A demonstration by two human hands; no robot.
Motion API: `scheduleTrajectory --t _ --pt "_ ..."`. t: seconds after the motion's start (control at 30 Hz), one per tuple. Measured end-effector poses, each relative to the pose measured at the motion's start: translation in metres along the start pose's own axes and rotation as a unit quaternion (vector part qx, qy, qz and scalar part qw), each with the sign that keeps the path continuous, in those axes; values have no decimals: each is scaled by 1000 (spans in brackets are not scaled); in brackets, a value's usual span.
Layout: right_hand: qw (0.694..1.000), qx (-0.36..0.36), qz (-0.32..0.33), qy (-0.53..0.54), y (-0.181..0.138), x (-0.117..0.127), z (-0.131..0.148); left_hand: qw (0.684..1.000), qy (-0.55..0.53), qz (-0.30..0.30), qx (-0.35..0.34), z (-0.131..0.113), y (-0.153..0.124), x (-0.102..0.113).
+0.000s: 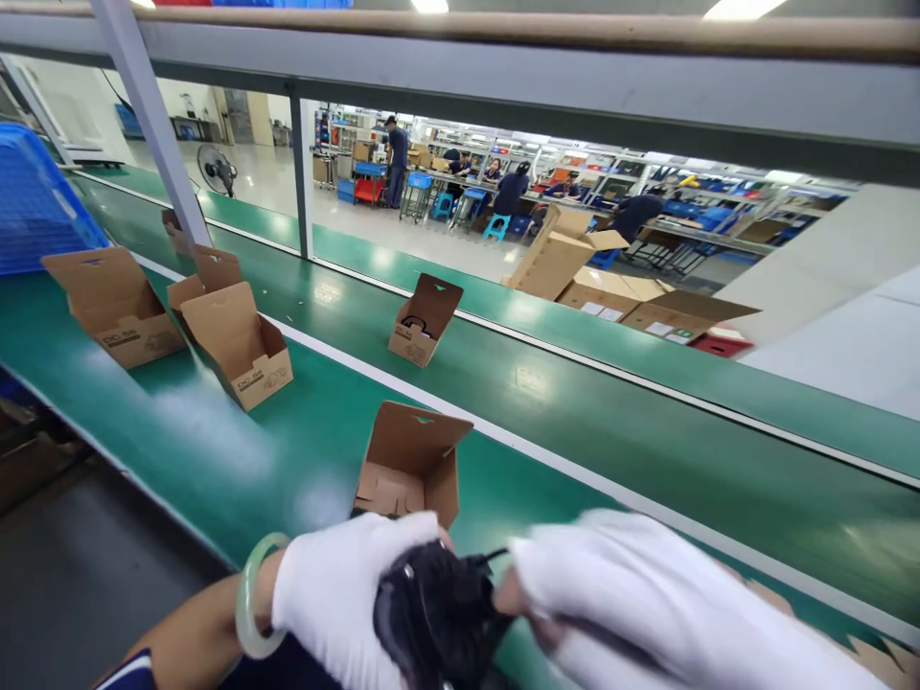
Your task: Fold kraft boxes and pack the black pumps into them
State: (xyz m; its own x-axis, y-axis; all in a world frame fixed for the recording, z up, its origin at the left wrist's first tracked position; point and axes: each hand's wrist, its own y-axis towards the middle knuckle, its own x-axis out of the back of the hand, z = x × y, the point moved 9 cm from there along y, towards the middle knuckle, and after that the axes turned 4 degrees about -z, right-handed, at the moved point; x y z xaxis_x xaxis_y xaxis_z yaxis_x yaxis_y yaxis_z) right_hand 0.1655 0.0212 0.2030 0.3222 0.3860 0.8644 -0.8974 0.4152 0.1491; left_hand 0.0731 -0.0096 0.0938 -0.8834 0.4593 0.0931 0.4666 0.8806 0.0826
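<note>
Black item: I am seeing it lying between the two hands, a dark, soft-looking bundle (437, 609) resting against the left fingers and just left of the right fingertips.
Left hand: the gloved left hand (345, 594) is wrapping its fingers around the bundle's left side, so it is the nearer one.
Right hand: the gloved right hand (610, 585) is reaching in with bare fingertips at the bundle's right edge, near a thin cord (494, 554); blur is hiding whether they are pinching, so I cannot tell.
Long axis: it seems to be sloping toward the wearer, but I am not seeing enough to be sure.
Open carton: an empty-looking carton (411, 460) is standing just beyond the left fingers, its lid raised.
Hidden: the glove is covering the carton's near wall; the frame is cutting off the bundle's lower end.
</note>
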Motion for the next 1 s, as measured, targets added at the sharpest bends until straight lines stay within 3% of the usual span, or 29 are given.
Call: scheduleTrajectory --t 0.07,0.13,0.2,0.27,0.4,0.47,0.57,0.67,0.77,0.87,1.0 --pt "992 6 77 104 24 -24 4 997 -19 77 -13 2 -2 -12" --pt "961 -35 136 240 33 -50 -6 994 -42 94 -39 -2 -4 -12" --pt "947 -81 107 293 32 -61 -23 994 -63 72 -61 -7 -7 -6" --pt "955 -90 58 277 24 -64 -32 991 -96 -10 -93 -15 -8 9" --pt "954 -135 28 267 12 -67 -32 954 -110 -249 -129 -21 -15 44" --pt "954 -166 4 250 16 -62 -33 946 -113 -275 -128 -17 -13 48" --pt "969 -152 -47 189 33 -49 -32 945 -89 -286 -130 -5 -13 57" --pt "978 -150 -80 120 49 -42 -40 905 112 -373 -172 3 -29 82" --pt "974 -196 -81 76 61 -47 -63 854 284 -407 -155 29 -32 98" --pt "955 -282 -43 75 67 -63 -96 861 319 -385 -93 77 -15 103" --pt "942 -318 69 80 75 -91 -120 876 310 -354 -109 111 4 94"
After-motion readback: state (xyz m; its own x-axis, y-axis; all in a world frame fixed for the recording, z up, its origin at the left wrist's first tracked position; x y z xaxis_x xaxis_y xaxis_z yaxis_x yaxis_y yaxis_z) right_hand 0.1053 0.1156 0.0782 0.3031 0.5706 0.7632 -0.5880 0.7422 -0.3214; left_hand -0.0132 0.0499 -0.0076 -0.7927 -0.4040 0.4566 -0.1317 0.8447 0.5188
